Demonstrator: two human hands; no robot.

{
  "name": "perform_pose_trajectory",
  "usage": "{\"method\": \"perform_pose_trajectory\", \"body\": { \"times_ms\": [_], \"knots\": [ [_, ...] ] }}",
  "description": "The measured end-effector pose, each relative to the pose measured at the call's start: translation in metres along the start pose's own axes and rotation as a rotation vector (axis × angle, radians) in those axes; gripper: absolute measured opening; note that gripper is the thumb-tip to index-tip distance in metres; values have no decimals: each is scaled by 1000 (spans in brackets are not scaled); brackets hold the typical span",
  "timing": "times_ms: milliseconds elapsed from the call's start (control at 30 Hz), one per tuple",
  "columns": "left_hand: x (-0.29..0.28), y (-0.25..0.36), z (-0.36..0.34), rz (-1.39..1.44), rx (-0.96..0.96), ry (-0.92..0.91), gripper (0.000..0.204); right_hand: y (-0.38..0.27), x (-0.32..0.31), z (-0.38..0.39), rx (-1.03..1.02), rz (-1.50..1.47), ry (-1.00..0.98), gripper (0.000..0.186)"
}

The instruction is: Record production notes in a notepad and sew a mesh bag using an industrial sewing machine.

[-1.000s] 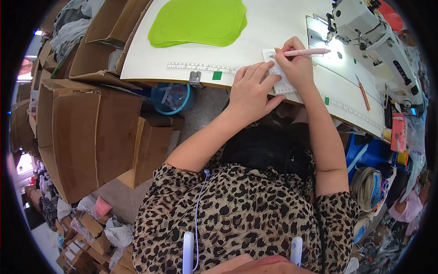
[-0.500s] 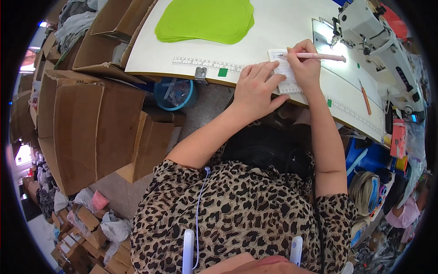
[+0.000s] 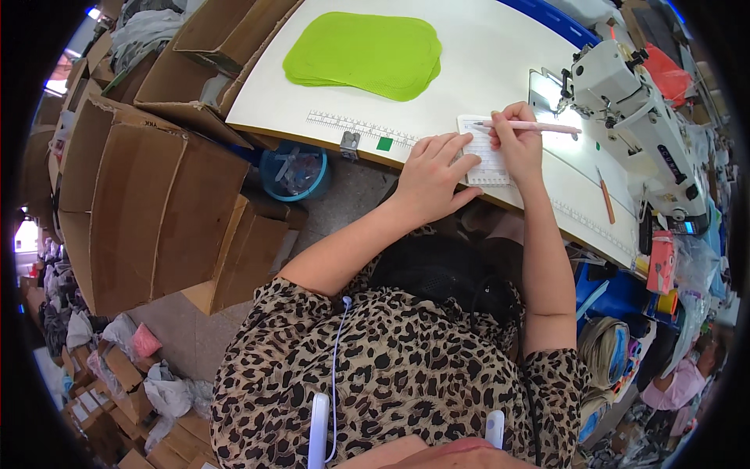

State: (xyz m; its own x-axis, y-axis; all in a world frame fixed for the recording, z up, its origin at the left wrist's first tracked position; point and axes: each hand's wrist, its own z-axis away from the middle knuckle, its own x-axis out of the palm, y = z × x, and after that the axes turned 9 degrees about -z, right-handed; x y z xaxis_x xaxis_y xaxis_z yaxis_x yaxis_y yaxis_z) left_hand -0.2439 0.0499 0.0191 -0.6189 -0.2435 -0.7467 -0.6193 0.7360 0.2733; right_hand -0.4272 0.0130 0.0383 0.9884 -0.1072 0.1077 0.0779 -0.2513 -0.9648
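A small spiral notepad (image 3: 488, 166) lies at the front edge of the white table (image 3: 273, 102). My left hand (image 3: 437, 172) rests on its left side, fingers spread and thumb along the lower edge. Over the pad's upper part, my right hand (image 3: 516, 152) grips a pink pen (image 3: 556, 128), its tip on or just above the page; I cannot tell whether it touches. A stack of bright green rounded sheets (image 3: 363, 51) lies beyond my hands to the left. A thin orange-handled tool (image 3: 607, 199) lies right of my right hand.
A white sewing machine (image 3: 644, 137) stands at the right. Large cardboard boxes (image 3: 195, 211) crowd the left. A blue basket (image 3: 293, 187) sits below the table edge. Bags and boxes are piled at lower left. A person in pink (image 3: 668, 391) is at far right.
The whole view has shifted, showing more of the table's far side. Within it, my right hand and pen moved slightly on the pad. My left hand stayed resting there.
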Motion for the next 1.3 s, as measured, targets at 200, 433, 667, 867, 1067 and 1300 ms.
{"method": "perform_pose_trajectory", "body": {
  "times_ms": [200,433,667,867,1067,1300],
  "knots": [
    [0,-1,-1,-15,0,-29,44,0,12,-10,93,107,25,21],
    [-1,-2,0,-5,24,-55,46,13,4,-8,-123,353,34,26],
    [-4,-1,-3,-15,14,-141,51,7,10,-1,-122,460,88,25],
    [-1,0,-3,-33,15,-123,51,8,12,-1,-134,506,68,24],
    [-1,1,-3,-50,8,-146,52,5,12,-1,-93,497,36,23],
    [-6,-2,0,-43,36,-141,55,6,-4,-2,-110,46,136,16]
  ]
}}
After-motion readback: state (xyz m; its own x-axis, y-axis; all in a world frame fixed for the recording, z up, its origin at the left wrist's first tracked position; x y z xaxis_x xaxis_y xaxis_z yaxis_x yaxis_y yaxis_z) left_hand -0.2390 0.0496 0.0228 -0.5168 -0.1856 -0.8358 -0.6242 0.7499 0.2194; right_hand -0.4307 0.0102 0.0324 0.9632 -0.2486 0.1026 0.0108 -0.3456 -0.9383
